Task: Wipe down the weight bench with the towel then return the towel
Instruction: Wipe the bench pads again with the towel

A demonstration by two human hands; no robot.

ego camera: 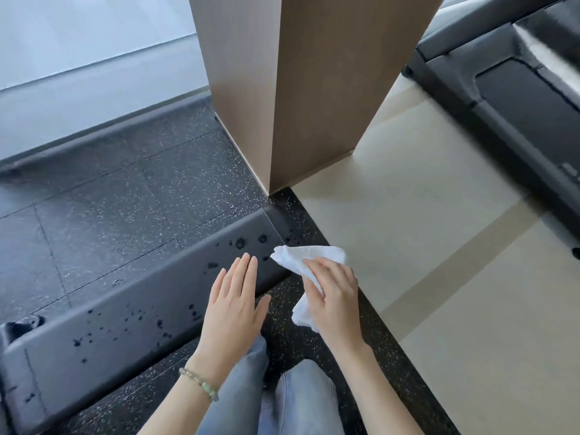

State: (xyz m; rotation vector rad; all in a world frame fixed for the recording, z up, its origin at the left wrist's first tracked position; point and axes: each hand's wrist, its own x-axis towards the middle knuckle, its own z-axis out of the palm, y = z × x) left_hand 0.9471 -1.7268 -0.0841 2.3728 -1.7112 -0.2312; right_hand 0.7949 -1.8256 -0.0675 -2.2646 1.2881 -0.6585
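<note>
My right hand (332, 296) grips the white towel (309, 255), bunched, just off the near end of the weight bench (125, 312). My left hand (233, 299) is flat and spread over the pad's edge, holding nothing. Dark wet spots (240, 243) dot the pad surface.

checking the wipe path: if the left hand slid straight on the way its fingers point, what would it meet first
Probably the wet droplets on the bench pad, toward its far end; the left hand is flat and open, though its height above the pad is unclear.
</note>
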